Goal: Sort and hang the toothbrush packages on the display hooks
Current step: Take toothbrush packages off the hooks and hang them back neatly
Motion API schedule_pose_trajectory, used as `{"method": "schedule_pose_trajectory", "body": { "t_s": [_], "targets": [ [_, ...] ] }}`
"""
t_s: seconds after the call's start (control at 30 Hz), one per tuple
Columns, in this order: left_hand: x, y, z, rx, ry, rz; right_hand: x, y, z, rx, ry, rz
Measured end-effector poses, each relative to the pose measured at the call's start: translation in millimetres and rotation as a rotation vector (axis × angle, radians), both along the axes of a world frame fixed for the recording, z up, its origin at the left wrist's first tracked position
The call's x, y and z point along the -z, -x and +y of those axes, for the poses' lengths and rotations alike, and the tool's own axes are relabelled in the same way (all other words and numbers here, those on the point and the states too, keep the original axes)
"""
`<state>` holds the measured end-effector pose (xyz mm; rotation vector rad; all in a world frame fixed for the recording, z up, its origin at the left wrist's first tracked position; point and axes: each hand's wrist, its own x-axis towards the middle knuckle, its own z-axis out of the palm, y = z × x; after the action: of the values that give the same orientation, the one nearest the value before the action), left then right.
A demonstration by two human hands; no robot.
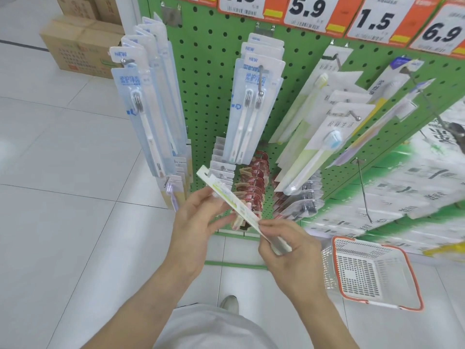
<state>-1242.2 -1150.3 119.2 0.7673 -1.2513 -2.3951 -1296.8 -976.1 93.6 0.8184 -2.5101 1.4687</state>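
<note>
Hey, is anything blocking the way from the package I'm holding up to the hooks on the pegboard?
Nothing visible blocks it. Both hands, left and right, hold the toothbrush package in open air before the green pegboard. The nearest hooks already carry packages; one bare hook sticks out at right.

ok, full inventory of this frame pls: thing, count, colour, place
held toothbrush package: one, white-green, between both hands
blue-white toothbrush packs: two hooks' worth, upper left and centre of pegboard
white-label toothbrush packs: several, upper right hooks
red packs: a row, low centre
pegboard: one, green, ahead
price tags: four visible, white-orange, top edge
empty hook: one, metal, right of pegboard
basket: one, white with orange rim, floor right
cardboard boxes: stacked, brown, top left
left hand: pinches package's upper part
right hand: pinches its lower end
</note>
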Motion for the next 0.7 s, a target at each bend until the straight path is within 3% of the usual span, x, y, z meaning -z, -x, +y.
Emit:
{"method": "schedule_pose_trajectory", "body": {
  "t_s": [0.07, 0.13, 0.33, 0.5, 0.7],
  "targets": [
    [-2.1, 0.8, 4.9, 0.018, 0.048, 0.039, 0.9, -1.7, -1.6, -0.010, -0.047, 0.193],
    [-4.1, 2.3, 5.3, -0.018, 0.081, 0.041, 0.1, -4.5, -3.3, -0.053, -0.051, 0.244],
    [3.5, 2.1, -2.9, 0.000, 0.122, 0.009, -16.0, -3.3, 0.3, -0.085, -0.029, -0.246],
    [6.0, 1.6, -7.3, 0.000, 0.122, -0.040, -22.1, 8.2, 2.6, -0.107, -0.200, -0.332],
    [1.7, -1.3, -12.6, -0.007, 0.146, -0.040, -25.4, 16.4, -1.8, -0.142, -0.075, -0.610]
  ]
}}
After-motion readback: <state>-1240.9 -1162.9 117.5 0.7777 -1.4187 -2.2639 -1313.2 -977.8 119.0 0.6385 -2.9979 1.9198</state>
